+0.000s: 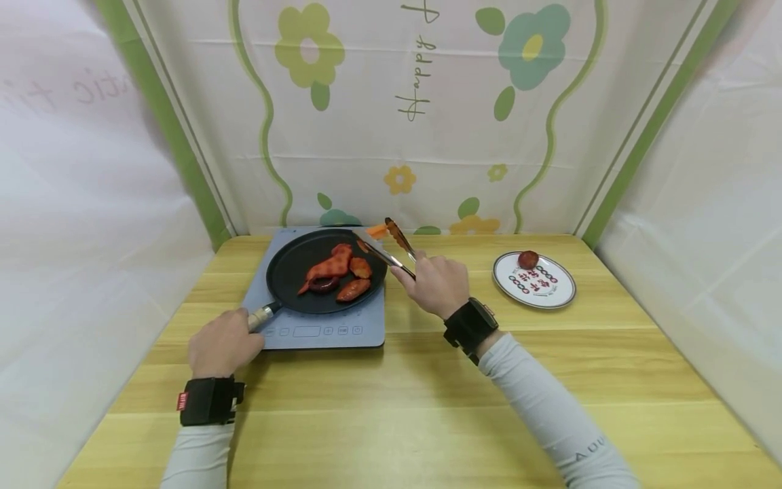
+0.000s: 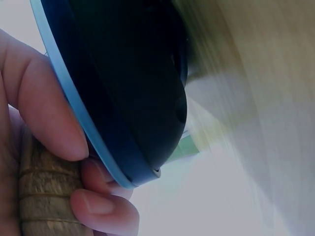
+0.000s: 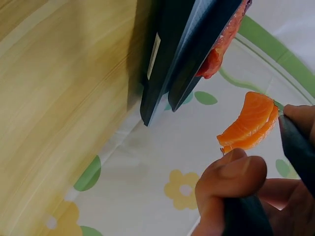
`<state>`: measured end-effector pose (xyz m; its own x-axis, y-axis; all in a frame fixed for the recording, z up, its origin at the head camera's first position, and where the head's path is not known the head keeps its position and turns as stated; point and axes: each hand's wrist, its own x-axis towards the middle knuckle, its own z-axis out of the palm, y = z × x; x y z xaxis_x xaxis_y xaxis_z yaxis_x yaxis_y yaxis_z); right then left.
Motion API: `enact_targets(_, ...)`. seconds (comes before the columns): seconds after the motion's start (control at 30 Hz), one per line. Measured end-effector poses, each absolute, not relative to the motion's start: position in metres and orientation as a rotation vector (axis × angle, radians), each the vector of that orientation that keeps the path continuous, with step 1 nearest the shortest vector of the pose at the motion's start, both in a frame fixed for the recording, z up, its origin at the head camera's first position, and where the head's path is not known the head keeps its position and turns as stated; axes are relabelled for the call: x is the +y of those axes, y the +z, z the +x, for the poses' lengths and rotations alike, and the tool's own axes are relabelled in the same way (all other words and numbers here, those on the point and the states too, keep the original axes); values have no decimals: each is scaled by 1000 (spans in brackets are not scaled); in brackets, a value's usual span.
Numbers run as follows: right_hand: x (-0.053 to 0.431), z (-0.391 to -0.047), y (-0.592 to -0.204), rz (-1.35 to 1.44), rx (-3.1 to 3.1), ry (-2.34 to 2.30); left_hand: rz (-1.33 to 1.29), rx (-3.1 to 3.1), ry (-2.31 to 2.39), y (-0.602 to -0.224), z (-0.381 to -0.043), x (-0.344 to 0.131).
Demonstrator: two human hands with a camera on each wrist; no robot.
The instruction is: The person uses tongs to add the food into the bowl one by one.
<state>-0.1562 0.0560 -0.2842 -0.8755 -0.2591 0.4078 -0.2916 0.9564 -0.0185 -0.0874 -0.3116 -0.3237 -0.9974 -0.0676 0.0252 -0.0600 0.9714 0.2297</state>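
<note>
My left hand (image 1: 225,343) grips the wooden handle (image 2: 49,196) of a black frying pan (image 1: 299,251), its fingers curled round it. In the pan lie a reddish piece of meat (image 1: 332,263), a dark curved sausage (image 1: 324,285) and browned oval pieces (image 1: 354,290). My right hand (image 1: 441,285) holds metal tongs (image 1: 391,257) with dark tips over the pan's right rim. Between the tong arms is an orange slice that looks like salmon (image 3: 248,118), raised above the pan; in the right wrist view my fingers hide part of the tongs.
A flat grey induction cooker (image 1: 366,333) sits under the pan on the wooden table (image 1: 427,407). To the right stands a white plate (image 1: 537,299) bearing a round reddish-brown food piece (image 1: 528,259). Flower-printed curtains (image 1: 366,136) enclose the back and sides.
</note>
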Motion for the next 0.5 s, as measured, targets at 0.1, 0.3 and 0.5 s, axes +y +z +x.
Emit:
enact_targets(0.1, 51, -157, -284, 402, -2686, 109, 107, -3093, -356, -324, -87, -312)
enact_targets(0.3, 41, -158, -283, 426, -2642, 92, 101, -3091, -361, -324, -88, -312)
enact_targets(0.5, 30, -161, -285, 450, -2592, 47, 104, -3092, -359, -325, -90, -314)
